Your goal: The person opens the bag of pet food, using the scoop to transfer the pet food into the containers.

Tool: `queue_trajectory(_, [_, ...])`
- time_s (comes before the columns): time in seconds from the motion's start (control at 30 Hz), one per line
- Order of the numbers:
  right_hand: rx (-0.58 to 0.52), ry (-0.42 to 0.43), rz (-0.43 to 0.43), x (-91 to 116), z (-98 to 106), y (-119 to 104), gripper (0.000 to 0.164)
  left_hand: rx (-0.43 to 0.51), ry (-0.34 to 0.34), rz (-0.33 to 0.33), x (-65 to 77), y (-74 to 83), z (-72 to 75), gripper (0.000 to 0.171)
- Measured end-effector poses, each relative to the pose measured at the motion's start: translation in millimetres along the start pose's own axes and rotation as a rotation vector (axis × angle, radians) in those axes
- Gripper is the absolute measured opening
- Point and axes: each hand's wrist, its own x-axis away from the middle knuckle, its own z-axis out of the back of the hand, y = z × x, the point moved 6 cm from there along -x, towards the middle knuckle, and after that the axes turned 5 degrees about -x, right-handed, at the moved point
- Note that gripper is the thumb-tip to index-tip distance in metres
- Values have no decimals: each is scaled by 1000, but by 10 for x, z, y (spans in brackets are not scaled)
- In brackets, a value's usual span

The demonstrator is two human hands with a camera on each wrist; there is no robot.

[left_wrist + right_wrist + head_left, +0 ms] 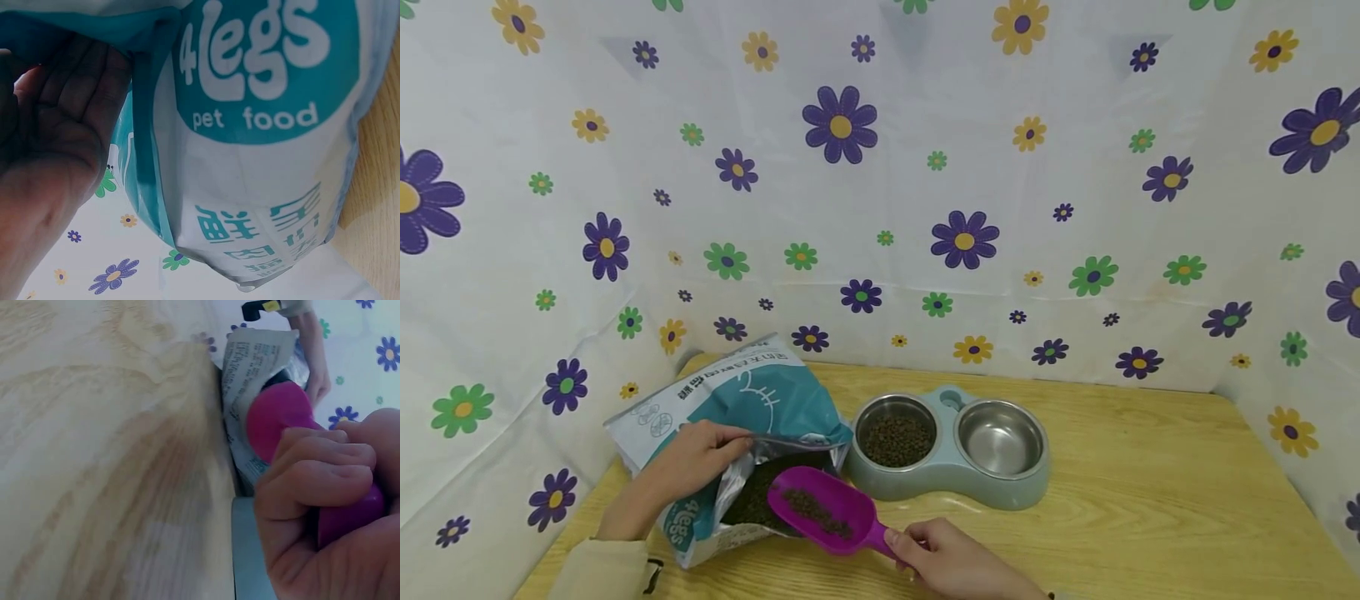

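Observation:
A teal and white pet food bag lies on its side with its mouth open, dark kibble inside. My left hand pinches the upper edge of the bag's mouth; in the left wrist view its fingers go in under the teal fold. My right hand grips the handle of a magenta scoop, fingers curled round it in the right wrist view. Some brown kibble lies in the scoop, which is at the bag's opening.
Right of the bag stands a light blue double bowl stand. Its left metal bowl holds brown kibble; the right metal bowl shows a bare bottom. A wooden table bears everything, with a flowered cloth behind and at both sides.

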Motion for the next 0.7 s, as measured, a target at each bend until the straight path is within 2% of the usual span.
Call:
queue_trajectory(0.13, [37, 60, 45, -45, -35, -27, 49, 0, 1, -3, 4, 1, 8, 30])
queue_trajectory(0.27, [7, 52, 89, -63, -61, -68, 51, -1, -2, -3, 6, -7, 7, 30])
queue_trajectory(0.47, [48, 46, 193, -44, -61, -148, 51, 10, -2, 1, 6, -9, 3, 30])
queue_trajectory(0.7, [58, 65, 247, 6, -2, -213, 49, 14, -1, -1, 6, -3, 7, 30])
